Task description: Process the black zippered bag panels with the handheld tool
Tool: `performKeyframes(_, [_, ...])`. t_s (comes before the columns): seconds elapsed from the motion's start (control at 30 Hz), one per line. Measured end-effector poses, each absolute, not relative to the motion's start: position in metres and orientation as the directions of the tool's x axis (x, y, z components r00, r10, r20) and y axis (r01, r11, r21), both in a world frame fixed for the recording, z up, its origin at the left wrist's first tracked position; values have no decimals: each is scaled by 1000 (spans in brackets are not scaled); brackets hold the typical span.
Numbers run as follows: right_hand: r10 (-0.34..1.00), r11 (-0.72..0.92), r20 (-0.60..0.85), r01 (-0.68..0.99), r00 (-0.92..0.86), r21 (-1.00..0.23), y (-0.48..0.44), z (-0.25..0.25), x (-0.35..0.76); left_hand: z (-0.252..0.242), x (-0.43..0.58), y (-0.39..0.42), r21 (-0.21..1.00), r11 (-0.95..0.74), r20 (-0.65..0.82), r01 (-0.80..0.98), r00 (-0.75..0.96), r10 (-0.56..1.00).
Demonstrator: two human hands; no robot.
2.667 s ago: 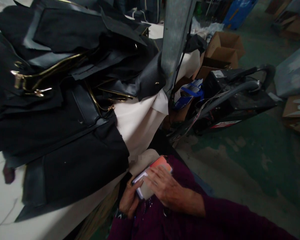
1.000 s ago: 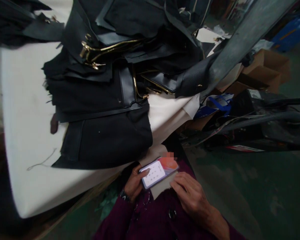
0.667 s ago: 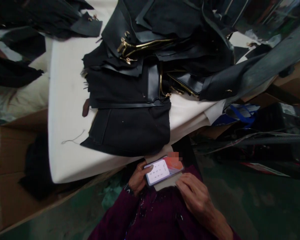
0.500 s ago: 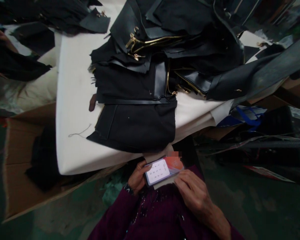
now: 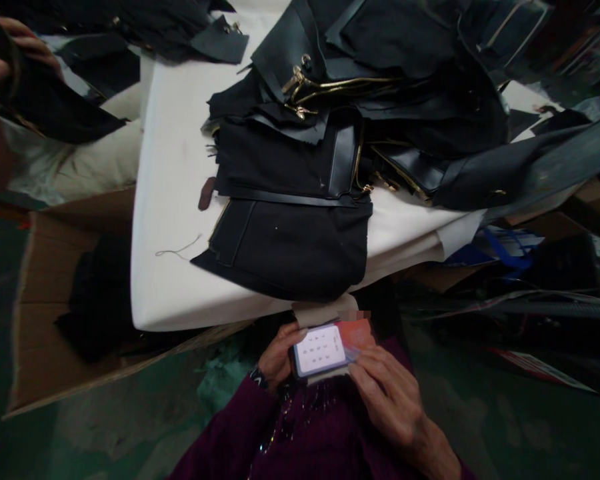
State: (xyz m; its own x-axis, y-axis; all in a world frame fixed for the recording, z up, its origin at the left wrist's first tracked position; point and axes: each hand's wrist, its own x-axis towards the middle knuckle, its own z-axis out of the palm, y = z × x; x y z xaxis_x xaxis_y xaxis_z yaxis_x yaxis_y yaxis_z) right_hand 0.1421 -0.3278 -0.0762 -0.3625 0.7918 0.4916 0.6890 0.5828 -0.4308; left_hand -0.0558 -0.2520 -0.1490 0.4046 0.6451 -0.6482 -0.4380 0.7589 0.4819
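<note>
My left hand [image 5: 276, 355] grips the left end of a lit phone [image 5: 325, 349] held low against my purple top, thumb on the screen edge. The screen shows a white keypad and an orange band. My right hand [image 5: 387, 393] rests at the phone's right lower edge, fingers curled against it. Just above the phone the white table [image 5: 165, 200] carries a heap of black fabric and leather pieces with gold zippers [image 5: 340, 133].
An open cardboard box [image 5: 45, 300] with dark cloth sits on the green floor to the left. Another person's hand [image 5: 10, 47] holds black fabric at the upper left. Black machinery, hoses and blue packaging [image 5: 510, 253] crowd the right side under the table edge.
My view has swung left, bringing the cardboard box and another person's hand into sight. The phone stays in my left hand; my right hand has shifted from over the screen to its right edge.
</note>
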Motion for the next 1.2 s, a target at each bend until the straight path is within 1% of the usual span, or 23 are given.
performKeyframes(0.2, [791,569,513,710,-334,-415,-328,-81,142,-151,-57,-254,487,757,-635,-435,419,649])
performKeyframes(0.7, [767,617,498,676,-404,-403,-315,-78,139,-146,-59,-257,517,735,-608,-438,416,676])
performKeyframes(0.83, [808,558,472,717,-354,-418,-307,-87,138,-147,-58,-258,529,735,-603,-424,422,677])
performKeyframes(1.0, [870,462,407,750,-278,-473,-295,-102,135,-142,-58,-257,543,748,-608,-382,437,663])
performKeyframes(1.2, [883,421,426,734,-197,-532,-293,-110,131,-144,-58,-258,532,760,-628,-375,428,650])
